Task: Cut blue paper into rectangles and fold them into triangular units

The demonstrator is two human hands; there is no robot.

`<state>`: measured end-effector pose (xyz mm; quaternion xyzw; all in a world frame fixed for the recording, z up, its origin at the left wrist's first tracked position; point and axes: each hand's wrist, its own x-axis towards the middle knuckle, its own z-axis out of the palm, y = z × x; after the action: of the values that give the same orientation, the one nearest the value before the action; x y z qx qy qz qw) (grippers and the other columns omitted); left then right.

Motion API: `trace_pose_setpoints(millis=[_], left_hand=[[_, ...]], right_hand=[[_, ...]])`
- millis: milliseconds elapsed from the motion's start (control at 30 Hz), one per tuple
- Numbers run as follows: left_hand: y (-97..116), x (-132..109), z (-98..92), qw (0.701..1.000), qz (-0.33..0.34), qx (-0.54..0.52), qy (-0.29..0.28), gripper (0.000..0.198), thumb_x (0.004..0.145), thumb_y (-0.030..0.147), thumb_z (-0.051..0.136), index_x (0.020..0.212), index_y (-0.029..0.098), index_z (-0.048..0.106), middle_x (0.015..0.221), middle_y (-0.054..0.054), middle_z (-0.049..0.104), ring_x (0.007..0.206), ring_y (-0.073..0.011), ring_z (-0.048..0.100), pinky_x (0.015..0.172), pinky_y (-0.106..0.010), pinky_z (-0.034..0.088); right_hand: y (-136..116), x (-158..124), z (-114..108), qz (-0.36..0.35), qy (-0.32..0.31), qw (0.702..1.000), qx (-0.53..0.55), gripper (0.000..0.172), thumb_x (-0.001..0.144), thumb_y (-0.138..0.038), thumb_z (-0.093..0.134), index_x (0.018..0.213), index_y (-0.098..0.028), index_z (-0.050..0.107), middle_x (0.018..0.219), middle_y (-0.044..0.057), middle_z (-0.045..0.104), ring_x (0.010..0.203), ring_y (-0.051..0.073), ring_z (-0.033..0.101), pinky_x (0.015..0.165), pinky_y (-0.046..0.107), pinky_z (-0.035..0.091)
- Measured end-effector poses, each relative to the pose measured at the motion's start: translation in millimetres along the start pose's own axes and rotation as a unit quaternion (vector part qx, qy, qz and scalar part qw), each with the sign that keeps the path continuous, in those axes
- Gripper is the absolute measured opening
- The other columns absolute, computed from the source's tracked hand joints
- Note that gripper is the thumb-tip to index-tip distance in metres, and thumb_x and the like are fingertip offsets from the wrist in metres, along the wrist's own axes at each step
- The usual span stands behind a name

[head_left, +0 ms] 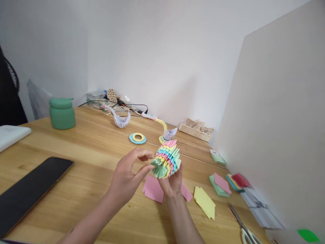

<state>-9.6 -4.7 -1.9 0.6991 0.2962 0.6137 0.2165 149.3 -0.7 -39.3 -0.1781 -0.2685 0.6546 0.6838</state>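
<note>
Held above a pale wooden tabletop (101, 149): a ribbed folded-paper piece (167, 160) banded in pink, yellow, blue and green. Supported from below by the right hand (173, 186), with fingers around the far side and partly hidden. Met at its left edge by the thumb of the left hand (127, 173), with forefinger bent and a narrow gap between the two. Beneath, on the woodgrain, pink slips (153, 189); farther right, yellow slips (205, 202) and white-handled scissors (245, 227) near a tall white panel (274, 101). Toward the plain pale wall (157, 51), flat paper rings (133, 141) between a pink-headed swan (121, 121) and a yellow-necked swan (169, 134), plus a power strip (148, 116) and a slatted wooden model (194, 131). At left, a green lidded jar (62, 115) beyond a flat black device (35, 191).
</note>
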Motion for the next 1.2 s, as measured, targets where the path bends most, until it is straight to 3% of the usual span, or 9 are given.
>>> trace_pose_setpoints(millis=[367, 800, 1200], left_hand=[[5.1, 2.4, 7.0, 0.996, 0.072, 0.041, 0.029, 0.011, 0.078, 0.013, 0.062, 0.084, 0.02, 0.056, 0.079, 0.0, 0.063, 0.077, -0.0141, 0.059, 0.07, -0.026, 0.046], [4.3, 3.3, 6.4, 0.995, 0.083, 0.036, 0.033, 0.006, 0.081, 0.015, 0.059, 0.082, 0.021, 0.057, 0.076, 0.0, 0.062, 0.075, -0.0147, 0.059, 0.068, -0.027, 0.046], [1.1, 2.5, 4.9, 0.998, 0.058, 0.024, 0.031, 0.007, 0.081, 0.016, 0.058, 0.076, 0.021, 0.057, 0.074, 0.001, 0.062, 0.074, -0.0142, 0.06, 0.067, -0.025, 0.046]], right_hand=[[0.6, 0.6, 2.8, 0.004, -0.01, 1.0, -0.017, 0.05, 0.057, -0.059, 0.072, 0.094, -0.026, 0.068, 0.093, 0.002, 0.071, 0.099, 0.022, 0.06, 0.104, 0.04, 0.031], [2.0, 0.0, 1.5, 0.003, -0.013, 1.0, -0.028, 0.049, 0.058, -0.062, 0.069, 0.092, -0.027, 0.068, 0.097, 0.003, 0.07, 0.105, 0.025, 0.057, 0.102, 0.047, 0.033], [3.3, 0.8, 0.8, -0.008, 0.005, 0.999, -0.039, 0.05, 0.057, -0.06, 0.071, 0.092, -0.026, 0.068, 0.1, 0.004, 0.069, 0.105, 0.023, 0.058, 0.105, 0.043, 0.03]])
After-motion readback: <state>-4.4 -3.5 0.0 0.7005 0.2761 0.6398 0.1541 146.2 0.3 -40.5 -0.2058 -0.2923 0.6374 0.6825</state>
